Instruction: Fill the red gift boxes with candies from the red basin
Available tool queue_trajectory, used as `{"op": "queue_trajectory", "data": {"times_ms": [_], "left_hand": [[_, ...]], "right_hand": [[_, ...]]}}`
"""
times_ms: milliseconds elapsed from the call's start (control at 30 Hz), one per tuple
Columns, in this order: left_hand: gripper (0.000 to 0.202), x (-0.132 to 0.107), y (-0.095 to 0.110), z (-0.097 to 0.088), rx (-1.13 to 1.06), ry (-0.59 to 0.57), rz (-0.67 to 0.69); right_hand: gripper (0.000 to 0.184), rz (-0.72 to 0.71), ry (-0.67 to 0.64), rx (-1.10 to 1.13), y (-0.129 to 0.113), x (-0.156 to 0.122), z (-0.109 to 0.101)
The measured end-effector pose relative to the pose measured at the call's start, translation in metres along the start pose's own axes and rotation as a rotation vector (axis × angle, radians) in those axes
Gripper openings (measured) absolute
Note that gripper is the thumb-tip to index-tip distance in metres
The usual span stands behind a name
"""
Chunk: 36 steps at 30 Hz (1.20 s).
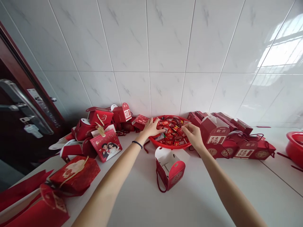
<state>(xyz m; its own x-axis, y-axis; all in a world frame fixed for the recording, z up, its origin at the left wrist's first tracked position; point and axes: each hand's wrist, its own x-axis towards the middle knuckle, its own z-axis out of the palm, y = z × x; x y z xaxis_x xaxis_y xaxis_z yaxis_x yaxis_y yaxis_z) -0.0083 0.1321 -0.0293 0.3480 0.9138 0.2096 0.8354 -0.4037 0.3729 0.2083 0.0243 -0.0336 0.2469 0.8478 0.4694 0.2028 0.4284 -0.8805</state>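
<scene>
A red basin (155,143) full of wrapped candies (169,132) stands against the wall. My left hand (151,127) is at the basin's left side, its fingers spread over the edge of the candies with nothing seen in them. On the right side, my right hand (193,134) has its fingers bent and drawn together at the candies; what they hold, if anything, is hidden. In front of the basin stands a red gift box (169,171) with its top flaps up, white inside, and a dark red cord hanging at its left.
Several red boxes (106,146) crowd the left side, some with flaps up. More boxes (216,137) with cord handles are stacked at right. A second red basin (295,145) sits at the far right. A dark door with a handle (21,97) and keys (33,130) is at left.
</scene>
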Motion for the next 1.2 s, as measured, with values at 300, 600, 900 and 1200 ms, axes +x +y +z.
{"op": "queue_trajectory", "data": {"times_ms": [300, 600, 900, 1200], "left_hand": [[0.038, -0.002, 0.014, 0.022, -0.194, 0.057, 0.229], [0.035, 0.003, 0.022, 0.029, -0.659, 0.175, 0.238], [0.041, 0.009, 0.020, 0.038, -0.899, 0.097, 0.254], [0.070, -0.004, 0.030, 0.033, -0.650, -0.028, 0.418]], "right_hand": [[0.035, 0.129, 0.057, 0.087, 0.034, 0.019, 0.011], [0.026, 0.206, -0.007, 0.099, 0.037, 0.023, 0.010], [0.040, 0.226, -0.089, 0.124, 0.027, 0.022, 0.017], [0.033, 0.199, -0.017, 0.104, 0.035, 0.023, 0.016]]}}
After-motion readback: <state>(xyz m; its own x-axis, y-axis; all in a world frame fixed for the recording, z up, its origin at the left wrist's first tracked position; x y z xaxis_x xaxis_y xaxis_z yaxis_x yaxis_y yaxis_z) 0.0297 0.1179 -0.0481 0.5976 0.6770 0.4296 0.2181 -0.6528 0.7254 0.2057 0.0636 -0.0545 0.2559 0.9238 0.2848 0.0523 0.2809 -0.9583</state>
